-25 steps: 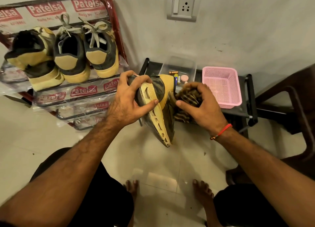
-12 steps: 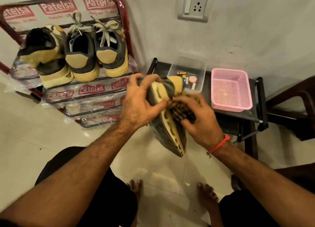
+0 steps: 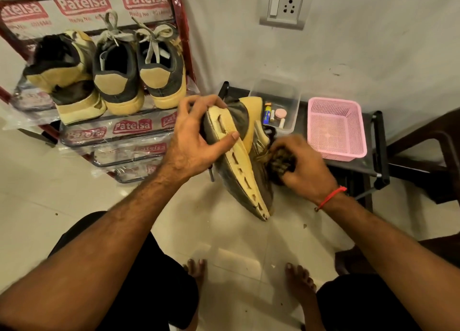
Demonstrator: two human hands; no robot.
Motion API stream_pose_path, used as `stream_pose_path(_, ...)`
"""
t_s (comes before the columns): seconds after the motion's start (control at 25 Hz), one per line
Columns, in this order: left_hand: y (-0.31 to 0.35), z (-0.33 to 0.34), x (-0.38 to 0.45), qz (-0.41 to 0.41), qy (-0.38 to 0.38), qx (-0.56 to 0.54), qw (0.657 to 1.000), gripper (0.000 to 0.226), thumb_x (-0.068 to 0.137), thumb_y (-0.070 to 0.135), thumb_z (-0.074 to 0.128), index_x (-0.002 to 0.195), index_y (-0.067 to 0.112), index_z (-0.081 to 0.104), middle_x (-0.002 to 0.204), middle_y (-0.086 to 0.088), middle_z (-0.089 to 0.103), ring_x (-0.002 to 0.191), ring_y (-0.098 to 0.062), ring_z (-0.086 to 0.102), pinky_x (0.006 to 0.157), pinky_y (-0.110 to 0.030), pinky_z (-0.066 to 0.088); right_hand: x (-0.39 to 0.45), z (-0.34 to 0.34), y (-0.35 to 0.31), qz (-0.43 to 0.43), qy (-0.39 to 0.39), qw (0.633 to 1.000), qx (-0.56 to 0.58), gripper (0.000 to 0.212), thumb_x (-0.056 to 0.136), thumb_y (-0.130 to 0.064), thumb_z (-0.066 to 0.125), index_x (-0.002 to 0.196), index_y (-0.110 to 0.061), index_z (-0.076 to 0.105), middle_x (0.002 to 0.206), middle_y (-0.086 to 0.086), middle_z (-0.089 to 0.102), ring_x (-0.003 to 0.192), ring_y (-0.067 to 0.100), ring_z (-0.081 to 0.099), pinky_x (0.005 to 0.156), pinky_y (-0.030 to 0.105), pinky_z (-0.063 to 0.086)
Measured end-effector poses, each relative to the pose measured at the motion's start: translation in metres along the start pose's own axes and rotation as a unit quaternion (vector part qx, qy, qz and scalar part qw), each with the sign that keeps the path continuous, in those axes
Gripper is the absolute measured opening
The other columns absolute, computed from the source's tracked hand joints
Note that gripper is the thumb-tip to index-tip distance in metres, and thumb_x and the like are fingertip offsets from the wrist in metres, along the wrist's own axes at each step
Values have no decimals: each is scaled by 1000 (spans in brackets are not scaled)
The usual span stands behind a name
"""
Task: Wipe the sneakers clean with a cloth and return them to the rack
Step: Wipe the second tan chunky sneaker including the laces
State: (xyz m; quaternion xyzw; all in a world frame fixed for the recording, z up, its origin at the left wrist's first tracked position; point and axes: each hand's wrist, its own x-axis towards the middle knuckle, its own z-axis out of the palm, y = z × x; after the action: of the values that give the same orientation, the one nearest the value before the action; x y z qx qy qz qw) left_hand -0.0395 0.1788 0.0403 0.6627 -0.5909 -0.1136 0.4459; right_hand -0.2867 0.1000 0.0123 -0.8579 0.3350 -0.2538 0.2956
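My left hand (image 3: 193,141) grips a yellow and dark sneaker (image 3: 242,166) by its heel end, turned on its side so the yellow sole faces me. A bunched dark striped cloth (image 3: 281,162) is held in my right hand (image 3: 303,167) and pressed against the shoe's upper on the right side. Three more yellow and dark sneakers (image 3: 119,74) sit heel-out on the top shelf of the red shoe rack (image 3: 129,134) at the left.
A low black stand (image 3: 378,141) by the wall carries a pink mesh basket (image 3: 334,128) and a clear tub (image 3: 281,101) of small items. A dark chair (image 3: 428,156) is at the right. A wall socket (image 3: 285,6) is above. My bare feet rest on the tiled floor.
My right hand with the cloth has slid down and to the right along the shoe's side, off the sole edge. My left hand keeps its grip on the heel end.
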Motion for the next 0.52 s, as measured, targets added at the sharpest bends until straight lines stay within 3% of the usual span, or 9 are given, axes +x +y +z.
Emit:
stream_pose_path(0.12,5,6,-4,27,-55,-22,998,54,74,54,73,122,39,51,124,-6,48,112,-6,48,93,-13,42,14,-27,-6,-14,8,997,76,58,73,-7,74,127,-14,53,125,9,54,114,11,54,100,19,45)
stream_pose_path(0.2,5,5,-2,37,-52,-53,997,54,76,49,75,123,36,52,122,-5,49,110,-14,52,95,-25,49,14,-37,-6,23,-82,991,108,56,78,-16,79,128,-18,53,125,2,56,114,9,57,100,22,48)
stream_pose_path(0.32,1,2,0,41,-57,-87,994,55,80,41,77,128,30,51,120,-7,53,107,-24,57,93,-48,54,10,-42,-8,109,-239,953,150,57,76,-29,79,127,-30,54,120,-8,65,107,4,65,92,25,55)
stream_pose_path(0.44,4,0,-4,39,-107,-112,987,60,83,36,74,134,19,48,122,-3,54,112,-21,59,95,-44,55,6,-38,-17,94,-270,946,153,34,77,-24,79,108,-28,66,101,-8,74,94,7,71,78,15,55)
stream_pose_path(0.52,6,-2,-3,24,-114,-134,984,65,86,33,72,142,15,46,128,0,53,118,-17,59,100,-44,54,1,-34,-26,79,-242,944,208,26,77,-19,78,102,-21,69,97,-2,75,89,11,72,76,17,55)
